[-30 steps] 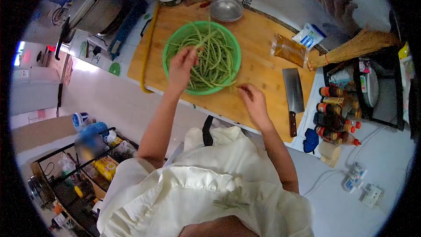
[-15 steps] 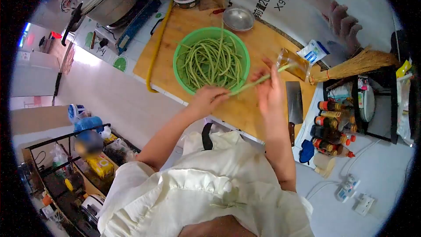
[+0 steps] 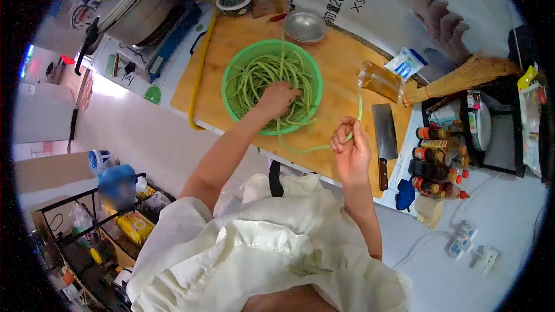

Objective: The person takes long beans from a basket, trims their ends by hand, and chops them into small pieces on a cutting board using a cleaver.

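Note:
A green basin full of long green beans stands on the wooden board. My left hand reaches into it with fingers bent down on the beans; what its fingertips hold is hidden. Right of the basin, my right hand is closed on a long bean, one end of which sticks up above the fingers. A green strand curves from the basin's near edge toward this hand. The cleaver lies just right of my right hand.
At the board's back are a metal bowl and a lidded bowl. A brown packet, a white packet and a straw broom lie right, above several bottles. A yellow hose borders the left; a large pot stands beyond.
My left hand has moved from the basin's near edge into the beans. My right hand has lowered slightly and its fingers have closed round the bean.

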`<state>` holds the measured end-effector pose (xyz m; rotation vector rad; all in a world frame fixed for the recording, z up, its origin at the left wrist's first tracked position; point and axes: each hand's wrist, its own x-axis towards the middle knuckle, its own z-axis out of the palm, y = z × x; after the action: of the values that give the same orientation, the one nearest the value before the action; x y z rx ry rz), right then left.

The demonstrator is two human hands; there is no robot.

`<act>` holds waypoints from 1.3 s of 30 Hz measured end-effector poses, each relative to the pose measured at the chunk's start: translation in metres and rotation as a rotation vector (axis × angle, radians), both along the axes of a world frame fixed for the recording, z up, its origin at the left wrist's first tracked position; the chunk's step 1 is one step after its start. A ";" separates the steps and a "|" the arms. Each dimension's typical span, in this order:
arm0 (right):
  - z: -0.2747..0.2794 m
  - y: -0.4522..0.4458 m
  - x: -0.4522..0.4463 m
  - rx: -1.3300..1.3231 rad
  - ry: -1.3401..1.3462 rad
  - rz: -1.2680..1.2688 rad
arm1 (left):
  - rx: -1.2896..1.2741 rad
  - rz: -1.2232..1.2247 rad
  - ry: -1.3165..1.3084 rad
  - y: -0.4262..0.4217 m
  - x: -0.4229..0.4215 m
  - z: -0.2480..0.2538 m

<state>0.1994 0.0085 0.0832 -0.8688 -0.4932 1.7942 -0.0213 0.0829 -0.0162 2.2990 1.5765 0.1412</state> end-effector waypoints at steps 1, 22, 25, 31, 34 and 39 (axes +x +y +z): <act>-0.001 -0.001 0.005 0.028 0.066 0.023 | 0.001 -0.011 -0.003 0.002 -0.004 0.001; 0.051 -0.015 0.005 0.652 -0.638 0.226 | -0.392 -0.014 -1.500 -0.053 0.069 0.182; 0.052 -0.019 0.002 0.588 -0.615 0.198 | -0.553 -0.012 -1.539 -0.062 0.065 0.190; 0.049 -0.017 -0.011 0.682 -0.889 -0.026 | -0.370 -0.046 -1.450 -0.061 0.069 0.177; 0.034 -0.017 0.000 0.563 -0.722 0.103 | -0.149 -0.188 -1.145 -0.048 0.066 0.162; 0.039 -0.022 0.004 0.012 -0.055 0.018 | -0.052 0.525 -0.928 0.025 0.038 0.079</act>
<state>0.2032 -0.0136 0.1221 -0.9100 -0.5479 1.7854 0.0169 0.1078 0.0624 1.3453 1.5306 1.0900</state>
